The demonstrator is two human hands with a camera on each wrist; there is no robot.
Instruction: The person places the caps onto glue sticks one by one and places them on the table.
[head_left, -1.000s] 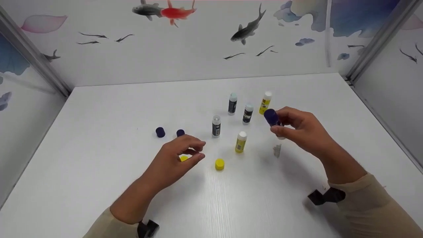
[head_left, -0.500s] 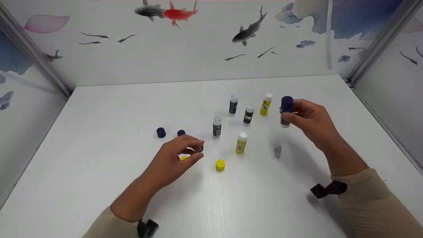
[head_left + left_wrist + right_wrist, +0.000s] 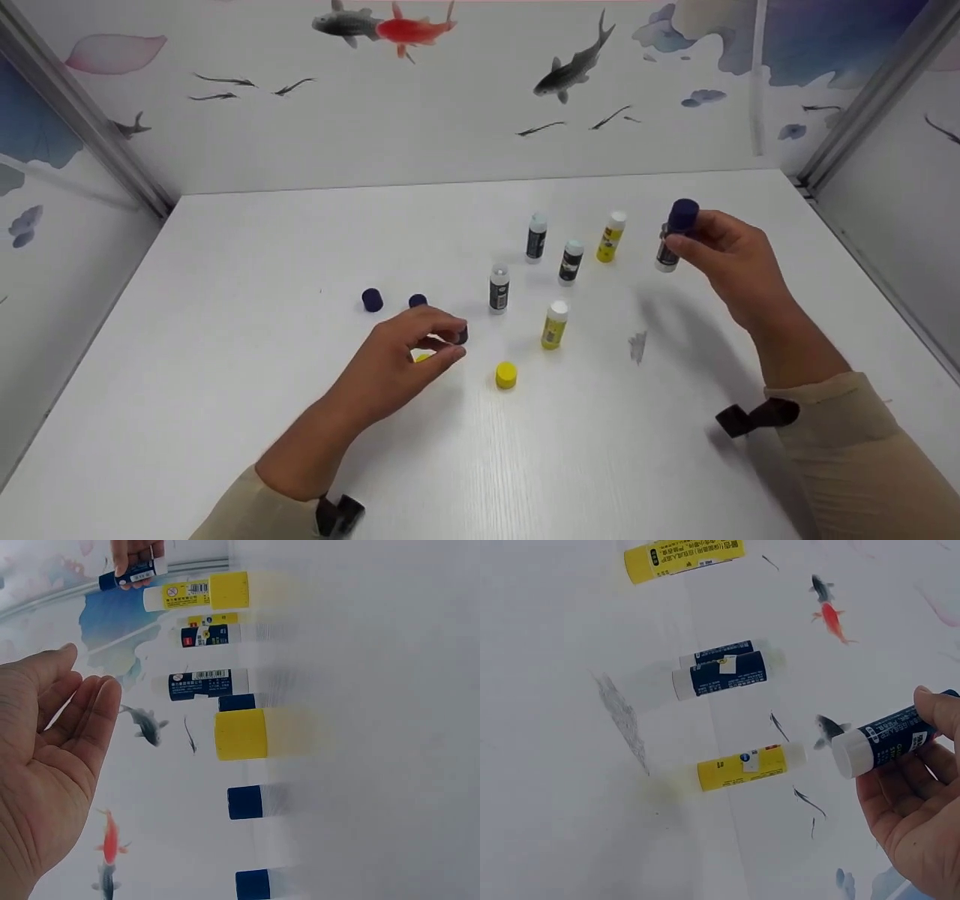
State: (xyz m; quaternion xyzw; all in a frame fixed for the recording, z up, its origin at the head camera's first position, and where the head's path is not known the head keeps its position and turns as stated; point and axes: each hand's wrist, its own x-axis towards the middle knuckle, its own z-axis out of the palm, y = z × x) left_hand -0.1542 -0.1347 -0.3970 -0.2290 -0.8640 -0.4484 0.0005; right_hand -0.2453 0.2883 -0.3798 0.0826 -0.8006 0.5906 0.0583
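In the head view, my right hand [image 3: 739, 262] grips a dark blue glue stick [image 3: 667, 256] with its blue cap on, raised at the right; the right wrist view shows the stick's white base [image 3: 853, 754]. My left hand [image 3: 52, 757] holds nothing, its fingers and thumb gently bent and apart. Near its fingertips, a dark blue cap [image 3: 463, 332] is partly hidden on the table. A yellow cap [image 3: 506, 375] stands to the right of that hand, another yellow cap [image 3: 423, 358] is mostly behind it, and two blue caps [image 3: 372, 300] are beyond it.
Three dark-labelled sticks [image 3: 499, 289] and two yellow sticks [image 3: 554, 325] stand upright without their coloured caps on the white table [image 3: 262, 247]. A grey scribbled mark [image 3: 637, 347] lies right of the front yellow stick. Printed panels [image 3: 450, 142] enclose the table's back and sides.
My right hand has moved right and away from me with the capped blue stick, uncovering more of the table around the grey mark. My left hand has barely moved.
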